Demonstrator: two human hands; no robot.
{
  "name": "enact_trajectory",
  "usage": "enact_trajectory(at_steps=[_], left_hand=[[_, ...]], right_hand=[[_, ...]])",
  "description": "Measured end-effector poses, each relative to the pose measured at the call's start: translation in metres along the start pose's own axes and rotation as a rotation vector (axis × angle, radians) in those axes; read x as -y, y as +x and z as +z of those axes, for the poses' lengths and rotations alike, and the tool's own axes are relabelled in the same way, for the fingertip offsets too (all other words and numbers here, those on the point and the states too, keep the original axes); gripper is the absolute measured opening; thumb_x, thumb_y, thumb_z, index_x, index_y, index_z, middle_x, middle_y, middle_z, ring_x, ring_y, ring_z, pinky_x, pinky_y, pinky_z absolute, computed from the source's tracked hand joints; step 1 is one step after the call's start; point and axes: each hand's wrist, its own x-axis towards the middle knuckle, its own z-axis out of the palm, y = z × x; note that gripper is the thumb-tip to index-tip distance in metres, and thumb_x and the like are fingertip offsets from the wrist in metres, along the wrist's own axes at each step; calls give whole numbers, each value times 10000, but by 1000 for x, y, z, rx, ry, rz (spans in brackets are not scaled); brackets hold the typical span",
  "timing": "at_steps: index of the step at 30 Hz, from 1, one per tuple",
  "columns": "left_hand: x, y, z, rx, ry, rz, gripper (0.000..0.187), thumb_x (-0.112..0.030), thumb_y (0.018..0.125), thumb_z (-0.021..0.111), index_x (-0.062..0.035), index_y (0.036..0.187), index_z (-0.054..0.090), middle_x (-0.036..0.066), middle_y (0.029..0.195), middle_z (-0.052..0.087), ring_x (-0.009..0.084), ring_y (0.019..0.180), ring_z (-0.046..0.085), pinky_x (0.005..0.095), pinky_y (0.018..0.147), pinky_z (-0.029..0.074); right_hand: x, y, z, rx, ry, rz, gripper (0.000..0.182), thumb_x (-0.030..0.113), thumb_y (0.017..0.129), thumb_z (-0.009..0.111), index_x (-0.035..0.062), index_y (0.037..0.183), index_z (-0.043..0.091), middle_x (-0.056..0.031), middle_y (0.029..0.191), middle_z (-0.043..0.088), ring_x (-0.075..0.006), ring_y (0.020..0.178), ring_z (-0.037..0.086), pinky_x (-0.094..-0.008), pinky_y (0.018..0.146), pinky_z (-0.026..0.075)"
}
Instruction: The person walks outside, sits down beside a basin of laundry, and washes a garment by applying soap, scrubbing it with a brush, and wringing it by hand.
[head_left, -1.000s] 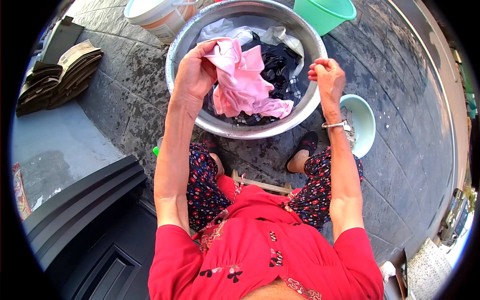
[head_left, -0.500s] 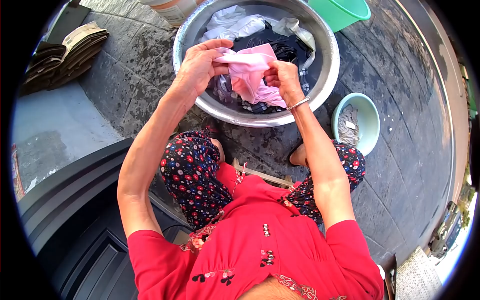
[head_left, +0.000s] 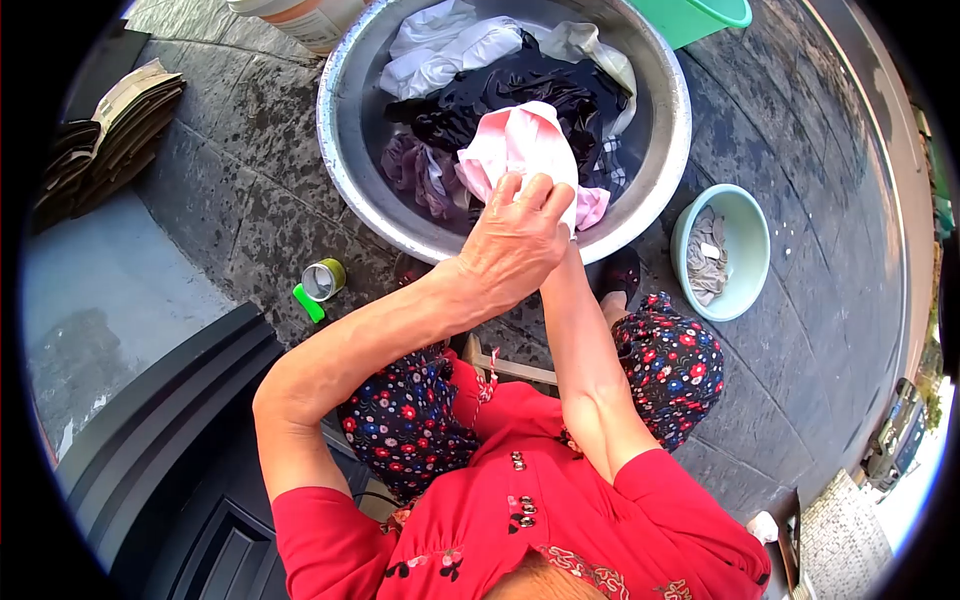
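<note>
A large metal basin (head_left: pixel 337 150) holds water and wet clothes: white cloth (head_left: pixel 455 55), black cloth (head_left: pixel 500 95) and purplish cloth (head_left: pixel 420 175). Over its near part, my left hand (head_left: pixel 515 240) has its fingers bent and pressed together on a pink cloth (head_left: pixel 530 140). The cloth bunches up beyond my knuckles, and a pink end hangs to the right. My right hand is covered by the cloth and by my left hand; only its forearm shows, reaching up to the same spot.
A pale green bowl (head_left: pixel 748 250) with grey cloth stands right of the basin. A green tub (head_left: pixel 690 15) and a white-orange bucket (head_left: pixel 310 20) are behind. An open can (head_left: pixel 323 280) and green object (head_left: pixel 309 303) lie left. Folded cardboard (head_left: pixel 120 130) is farther left.
My hands have come together at the basin's near side, my left one crossing over the right. The pink cloth, earlier stretched between them, is now bunched. The view has shifted, showing the can.
</note>
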Motion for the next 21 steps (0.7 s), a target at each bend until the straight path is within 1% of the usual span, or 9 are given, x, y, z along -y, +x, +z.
enact_trajectory(at_steps=[2, 4, 5, 9, 12, 14, 18, 20, 21], left_hand=[[1, -4, 21, -39, -52, 65, 65, -86, 755, 571, -23, 753, 555, 121, 813, 512, 260, 737, 572, 367, 623, 478], [-3, -9, 38, 201, -429, -147, 121, -100, 760, 576, -22, 837, 527, 134, 810, 527, 280, 702, 583, 384, 588, 486], [-3, -9, 46, 240, -425, -126, 161, -105, 758, 583, -24, 873, 505, 146, 781, 536, 299, 659, 588, 384, 553, 491], [-21, 14, 66, 259, -419, -193, 129, -71, 699, 591, 4, 787, 533, 126, 665, 544, 279, 631, 600, 364, 531, 495], [-28, 13, 93, 121, -321, 28, 85, -86, 701, 594, -10, 722, 561, 108, 683, 549, 262, 605, 570, 346, 514, 457], [-33, 8, 94, 159, -325, 11, 124, -122, 696, 612, 1, 697, 595, 120, 732, 544, 260, 674, 547, 340, 586, 439], [-20, 11, 76, 311, -616, -140, 271, -129, 706, 634, 37, 912, 575, 176, 929, 523, 311, 890, 522, 374, 791, 433], [12, 14, 78, -133, -630, -292, 347, -122, 712, 625, 26, 1020, 561, 191, 1098, 529, 319, 1030, 519, 376, 873, 417], [41, 8, 90, -176, -605, -495, 391, -113, 719, 614, 10, 1084, 547, 179, 1147, 521, 299, 1080, 505, 374, 905, 401]], right_hand=[[-9, -4, -10, -5, 190, 62, 589, 544, 871, 443, 21, 1134, 511, -125, 1105, 572, -264, 980, 576, -324, 866, 466], [-11, -4, -23, -15, 325, 112, 609, 558, 862, 444, 23, 1145, 505, -124, 1119, 563, -265, 997, 565, -326, 876, 459], [-13, -5, -29, -19, 375, 132, 618, 565, 858, 445, 23, 1150, 502, -123, 1125, 558, -266, 1006, 559, -327, 880, 456], [-29, -35, -47, 5, 392, 194, 659, 594, 841, 447, 26, 1171, 489, -121, 1152, 540, -270, 1041, 537, -331, 899, 442], [-44, -44, -44, 41, 221, 124, 689, 615, 828, 449, 27, 1188, 480, -120, 1173, 526, -272, 1067, 520, -334, 913, 431], [-51, -43, -39, 67, 17, 9, 710, 629, 820, 450, 29, 1198, 474, -119, 1186, 517, -274, 1085, 509, -335, 922, 424], [-59, -33, -36, 122, -384, -281, 752, 657, 803, 453, 31, 1220, 462, -117, 1213, 499, -278, 1120, 487, -339, 941, 410], [-60, -26, -38, 155, -556, -431, 774, 671, 794, 454, 32, 1230, 456, -116, 1227, 490, -279, 1137, 476, -341, 950, 403], [-61, -24, -41, 163, -605, -485, 784, 678, 790, 455, 33, 1236, 453, -115, 1234, 485, -280, 1146, 471, -342, 954, 400]])
